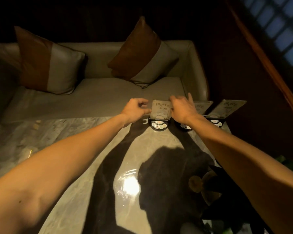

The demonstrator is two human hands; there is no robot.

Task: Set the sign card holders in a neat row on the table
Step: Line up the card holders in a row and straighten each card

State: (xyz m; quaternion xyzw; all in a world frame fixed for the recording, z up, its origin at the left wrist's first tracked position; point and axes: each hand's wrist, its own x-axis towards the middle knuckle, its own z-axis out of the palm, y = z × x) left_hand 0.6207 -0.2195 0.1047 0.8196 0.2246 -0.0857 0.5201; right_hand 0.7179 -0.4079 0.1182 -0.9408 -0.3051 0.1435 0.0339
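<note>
Three sign card holders stand along the far edge of the marble table (pixel 74 149), each a clear plate with printed characters on a black base with buttons. My left hand (pixel 135 108) grips the left edge of the leftmost holder (pixel 160 110). My right hand (pixel 183 108) grips its right edge and covers much of the middle holder (pixel 200 107). The right holder (pixel 227 108) stands free near the table's right corner, its plate leaning back.
A grey sofa (pixel 95 97) with two brown-and-grey cushions (pixel 47 63) lies just beyond the table's far edge. Dark wood panelling rises at the right. Green leaves (pixel 284 161) and a dark object sit at the table's near right.
</note>
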